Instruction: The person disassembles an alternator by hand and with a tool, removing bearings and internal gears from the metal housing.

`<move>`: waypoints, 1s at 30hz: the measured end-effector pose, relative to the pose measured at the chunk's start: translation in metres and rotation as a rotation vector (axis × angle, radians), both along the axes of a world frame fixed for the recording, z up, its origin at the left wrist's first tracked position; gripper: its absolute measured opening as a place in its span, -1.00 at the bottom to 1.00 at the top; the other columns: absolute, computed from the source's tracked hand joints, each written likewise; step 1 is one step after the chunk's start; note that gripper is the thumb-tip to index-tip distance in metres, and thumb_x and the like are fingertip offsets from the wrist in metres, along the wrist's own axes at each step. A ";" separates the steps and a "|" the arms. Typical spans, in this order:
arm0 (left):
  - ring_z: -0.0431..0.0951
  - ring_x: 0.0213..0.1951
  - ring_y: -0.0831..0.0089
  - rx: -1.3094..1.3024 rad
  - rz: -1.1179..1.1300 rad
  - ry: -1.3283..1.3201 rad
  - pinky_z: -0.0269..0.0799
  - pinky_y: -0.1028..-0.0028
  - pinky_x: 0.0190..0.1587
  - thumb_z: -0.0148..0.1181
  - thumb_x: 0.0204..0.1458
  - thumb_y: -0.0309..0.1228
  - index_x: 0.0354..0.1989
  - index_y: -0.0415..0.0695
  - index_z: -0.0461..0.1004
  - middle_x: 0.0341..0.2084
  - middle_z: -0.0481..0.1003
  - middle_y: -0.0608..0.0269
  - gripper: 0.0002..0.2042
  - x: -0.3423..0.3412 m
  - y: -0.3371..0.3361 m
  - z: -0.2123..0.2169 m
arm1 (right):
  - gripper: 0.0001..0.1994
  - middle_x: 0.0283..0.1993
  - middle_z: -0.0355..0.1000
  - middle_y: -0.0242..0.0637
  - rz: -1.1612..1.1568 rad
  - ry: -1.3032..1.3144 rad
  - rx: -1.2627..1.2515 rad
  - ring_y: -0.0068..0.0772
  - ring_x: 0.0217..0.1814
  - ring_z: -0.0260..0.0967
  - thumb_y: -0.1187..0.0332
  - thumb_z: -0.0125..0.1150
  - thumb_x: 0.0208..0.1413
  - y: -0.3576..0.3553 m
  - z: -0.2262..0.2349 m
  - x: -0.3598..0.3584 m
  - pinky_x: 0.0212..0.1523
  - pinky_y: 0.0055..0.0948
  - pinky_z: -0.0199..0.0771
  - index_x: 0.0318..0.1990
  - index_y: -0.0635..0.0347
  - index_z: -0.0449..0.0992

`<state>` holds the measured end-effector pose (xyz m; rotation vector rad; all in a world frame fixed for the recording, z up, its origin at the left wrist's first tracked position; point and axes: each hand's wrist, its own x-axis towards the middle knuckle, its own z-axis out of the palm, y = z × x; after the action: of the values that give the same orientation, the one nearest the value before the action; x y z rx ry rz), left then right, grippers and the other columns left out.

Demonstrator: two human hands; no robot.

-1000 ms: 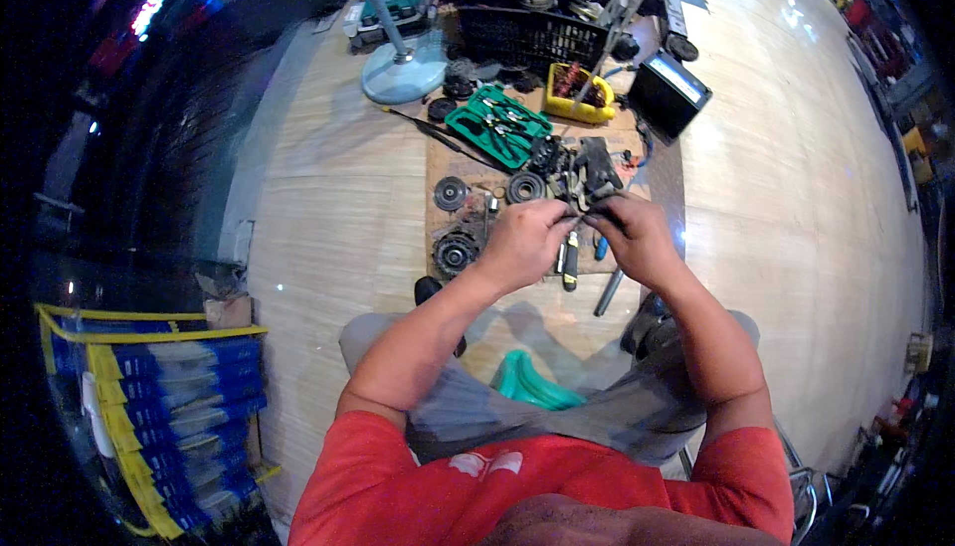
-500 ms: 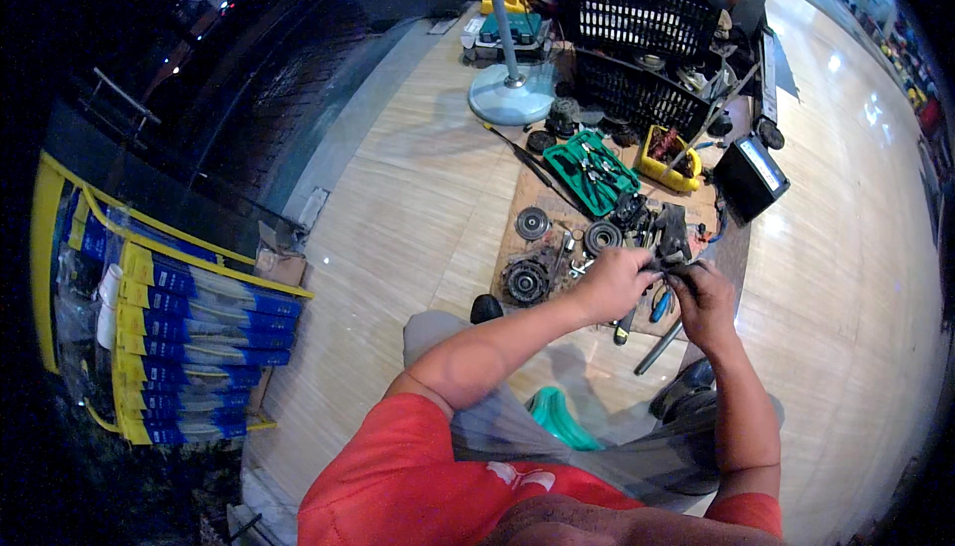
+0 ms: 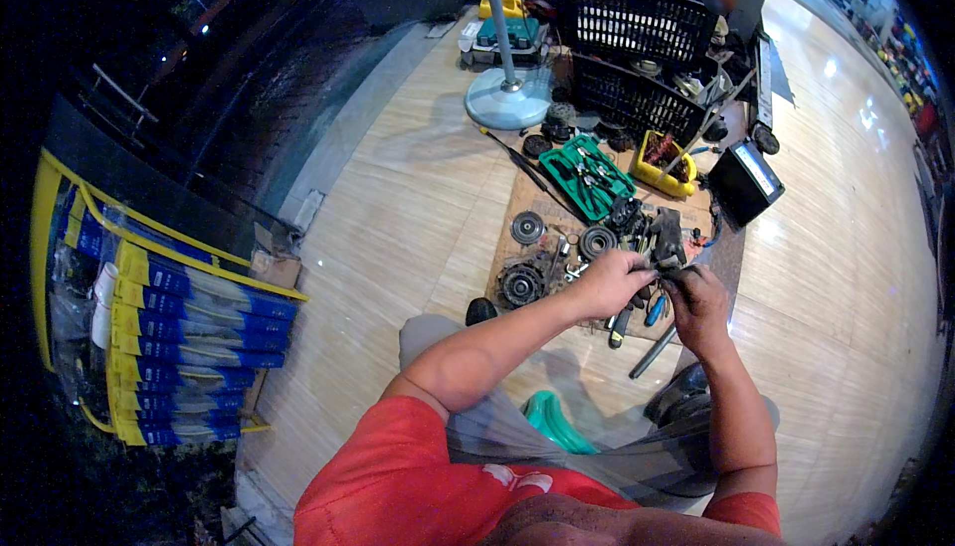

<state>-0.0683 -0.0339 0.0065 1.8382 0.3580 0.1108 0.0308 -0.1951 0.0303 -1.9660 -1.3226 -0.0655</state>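
My left hand [image 3: 611, 283] and my right hand [image 3: 700, 303] meet over a cardboard sheet [image 3: 509, 210], fingertips pinched close together. Between them is a small dark part [image 3: 661, 270], mostly covered by my fingers, so its kind is unclear. Just beyond my fingers is a dark, block-like part [image 3: 668, 232]. A round ringed metal part [image 3: 598, 241] sits past my left hand, with a grooved disc [image 3: 527, 228] and a larger dark rotor-like wheel [image 3: 521, 285] farther left. Below my hands lie a blue-handled tool [image 3: 656, 310], a black-and-yellow handle [image 3: 619, 328] and a grey bar [image 3: 653, 353].
A green tool case [image 3: 564, 188] lies open beyond the parts. Right of it stand a yellow basket [image 3: 679, 186] and a black box-shaped battery [image 3: 744, 184]. Black crates [image 3: 637, 24] and a fan base [image 3: 507, 100] are behind. A yellow rack [image 3: 45, 248] stands left.
Both hands stay pinched together on the small dark part, with only slight finger movement. The whole view has shifted slightly.
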 end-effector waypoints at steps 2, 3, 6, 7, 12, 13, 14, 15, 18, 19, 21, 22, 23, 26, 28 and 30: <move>0.54 -0.45 0.35 0.049 0.023 -0.051 0.42 0.34 -0.32 0.15 0.08 -0.32 -0.31 -0.27 0.56 -0.53 0.54 0.03 -0.77 -0.002 -0.001 0.002 | -0.90 -0.38 0.42 -0.05 -0.017 0.073 -0.019 0.09 -0.33 0.38 0.45 0.25 -0.01 0.001 -0.002 0.001 -0.33 -0.14 0.37 -0.35 0.27 0.51; 0.55 -0.44 0.33 0.070 0.040 -0.089 0.42 0.33 -0.32 0.15 0.07 -0.33 -0.31 -0.27 0.56 -0.53 0.55 0.03 -0.78 -0.003 -0.002 -0.002 | -0.89 -0.39 0.42 -0.05 -0.035 0.149 -0.028 0.09 -0.33 0.38 0.44 0.26 -0.01 0.001 -0.002 0.001 -0.33 -0.15 0.37 -0.34 0.27 0.51; 0.57 -0.42 0.29 0.182 0.044 -0.183 0.43 0.32 -0.31 0.17 0.05 -0.35 -0.31 -0.27 0.56 -0.51 0.55 0.01 -0.79 -0.003 -0.003 -0.002 | -0.88 -0.39 0.42 -0.04 -0.078 0.329 -0.044 0.08 -0.33 0.39 0.44 0.26 -0.01 0.000 -0.005 0.004 -0.34 -0.19 0.37 -0.33 0.28 0.52; 0.58 -0.42 0.28 0.228 0.038 -0.208 0.43 0.31 -0.31 0.17 0.04 -0.35 -0.31 -0.27 0.56 -0.50 0.56 0.01 -0.79 -0.004 -0.002 0.000 | -0.88 -0.38 0.42 -0.04 -0.080 0.361 -0.040 0.08 -0.32 0.39 0.44 0.26 -0.01 0.000 -0.008 0.005 -0.35 -0.20 0.37 -0.34 0.28 0.51; 0.51 -0.44 0.44 -0.020 0.010 -0.031 0.42 0.37 -0.31 0.15 0.10 -0.32 -0.30 -0.27 0.56 -0.55 0.54 0.11 -0.77 -0.003 -0.001 0.012 | -0.88 -0.36 0.41 -0.05 0.013 0.060 0.001 0.08 -0.33 0.38 0.49 0.26 -0.05 0.001 0.003 0.003 -0.35 -0.17 0.37 -0.31 0.26 0.51; 0.50 -0.44 0.48 -0.125 0.006 0.044 0.42 0.39 -0.31 0.15 0.11 -0.31 -0.30 -0.27 0.56 -0.56 0.54 0.14 -0.76 -0.003 0.000 0.014 | -0.87 -0.36 0.41 -0.06 0.033 0.011 0.004 0.09 -0.33 0.38 0.50 0.26 -0.06 0.000 0.003 0.003 -0.34 -0.17 0.37 -0.31 0.26 0.51; 0.48 -0.44 0.51 -0.215 -0.019 0.036 0.41 0.40 -0.31 0.14 0.12 -0.30 -0.30 -0.27 0.56 -0.56 0.53 0.16 -0.76 -0.003 -0.001 0.012 | -0.86 -0.35 0.41 -0.06 0.053 -0.038 0.007 0.09 -0.33 0.38 0.51 0.26 -0.07 -0.001 0.003 0.003 -0.34 -0.16 0.37 -0.30 0.25 0.51; 0.46 -0.44 0.53 -0.305 -0.044 0.029 0.41 0.41 -0.31 0.14 0.13 -0.29 -0.30 -0.27 0.55 -0.56 0.53 0.18 -0.75 -0.003 -0.002 0.008 | -0.85 -0.35 0.41 -0.07 0.069 -0.045 0.018 0.09 -0.33 0.37 0.51 0.26 -0.07 -0.002 0.004 0.002 -0.34 -0.15 0.37 -0.29 0.25 0.51; 0.44 -0.43 0.59 -0.339 -0.067 0.017 0.41 0.43 -0.30 0.14 0.12 -0.30 -0.29 -0.28 0.55 -0.54 0.54 0.22 -0.75 -0.002 -0.001 -0.002 | -0.85 -0.35 0.41 -0.07 0.093 -0.053 0.037 0.10 -0.33 0.37 0.51 0.25 -0.07 -0.001 0.005 -0.001 -0.33 -0.14 0.37 -0.29 0.24 0.50; 0.44 -0.42 0.60 -0.310 -0.069 0.015 0.41 0.44 -0.30 0.14 0.12 -0.31 -0.28 -0.28 0.55 -0.52 0.54 0.23 -0.76 -0.002 -0.001 -0.002 | -0.86 -0.35 0.41 -0.07 0.084 -0.048 0.035 0.09 -0.33 0.37 0.50 0.25 -0.06 -0.001 0.004 -0.001 -0.33 -0.15 0.37 -0.30 0.25 0.51; 0.48 -0.43 0.50 -0.154 -0.053 -0.031 0.41 0.40 -0.31 0.15 0.09 -0.35 -0.29 -0.28 0.54 -0.52 0.54 0.16 -0.79 -0.002 -0.002 -0.002 | -0.89 -0.36 0.42 -0.05 0.055 0.024 0.021 0.08 -0.34 0.38 0.49 0.26 -0.05 -0.001 0.005 -0.001 -0.34 -0.17 0.36 -0.33 0.27 0.51; 0.51 -0.44 0.44 -0.075 -0.046 -0.053 0.41 0.38 -0.32 0.16 0.08 -0.37 -0.29 -0.29 0.54 -0.52 0.54 0.13 -0.80 -0.002 -0.003 0.002 | -0.90 -0.37 0.42 -0.05 0.035 0.090 0.009 0.07 -0.35 0.38 0.48 0.26 -0.04 0.000 0.006 -0.002 -0.35 -0.17 0.36 -0.35 0.27 0.51; 0.52 -0.44 0.35 0.050 -0.041 -0.125 0.42 0.35 -0.32 0.16 0.06 -0.39 -0.30 -0.28 0.53 -0.52 0.53 0.08 -0.81 -0.004 -0.004 0.005 | -0.90 -0.38 0.42 -0.05 0.014 0.156 -0.002 0.06 -0.36 0.38 0.46 0.27 -0.04 0.001 0.007 -0.002 -0.35 -0.18 0.36 -0.36 0.28 0.51; 0.53 -0.43 0.09 0.348 -0.024 -0.310 0.42 0.27 -0.33 0.18 0.01 -0.42 -0.34 -0.28 0.52 -0.52 0.50 -0.03 -0.84 -0.008 -0.006 0.012 | -0.89 -0.41 0.42 -0.04 -0.031 0.216 -0.027 0.05 -0.39 0.38 0.44 0.28 -0.02 0.000 0.003 0.001 -0.38 -0.19 0.35 -0.39 0.29 0.52; 0.51 -0.41 -0.03 0.435 -0.011 -0.402 0.41 0.21 -0.33 0.18 -0.01 -0.43 -0.37 -0.27 0.52 -0.52 0.48 -0.09 -0.85 -0.009 -0.005 0.011 | -0.90 -0.43 0.42 -0.04 -0.040 0.228 -0.024 0.05 -0.40 0.38 0.44 0.28 -0.02 0.001 0.002 0.001 -0.39 -0.19 0.34 -0.39 0.29 0.52; 0.52 -0.40 0.00 0.444 -0.006 -0.412 0.42 0.22 -0.32 0.17 0.01 -0.42 -0.36 -0.27 0.52 -0.50 0.49 -0.08 -0.85 -0.008 -0.005 0.011 | -0.90 -0.42 0.42 -0.04 -0.032 0.206 -0.022 0.05 -0.39 0.38 0.45 0.28 -0.03 0.001 0.002 0.001 -0.39 -0.18 0.34 -0.39 0.28 0.51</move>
<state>-0.0765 -0.0393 0.0176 2.1879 0.0361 0.5945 0.0322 -0.1937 0.0328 -1.9546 -1.1628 0.1338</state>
